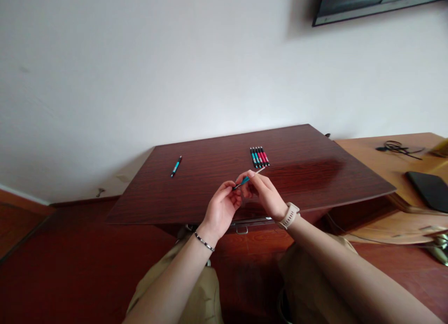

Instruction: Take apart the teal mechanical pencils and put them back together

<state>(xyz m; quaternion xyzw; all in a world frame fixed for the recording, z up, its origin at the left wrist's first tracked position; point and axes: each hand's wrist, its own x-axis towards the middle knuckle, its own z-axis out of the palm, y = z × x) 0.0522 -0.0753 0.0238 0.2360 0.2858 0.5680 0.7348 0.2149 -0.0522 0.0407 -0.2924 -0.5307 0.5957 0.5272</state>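
Observation:
Over the front of the dark wooden table [210, 160], both hands are on one teal pen [246, 179]. My left hand [224, 205], with a beaded bracelet at its wrist, pinches the pen's dark lower end. My right hand [266, 193], wearing a watch with a pale strap, closes its fingers around the teal barrel. A thin whitish rod, like a refill, sticks out past the right fingers. Just beyond them lies a row of several pens [259, 157], teal on the left and pink-red on the right. A single blue pen [176, 166] lies apart at the table's left.
To the right stands a lighter wooden cabinet [371, 151] bearing a coiled black cable [401, 148] and a flat black device [429, 190]. A screen [381, 4] hangs on the white wall above. A drawer handle [241, 230] shows below the table's front edge.

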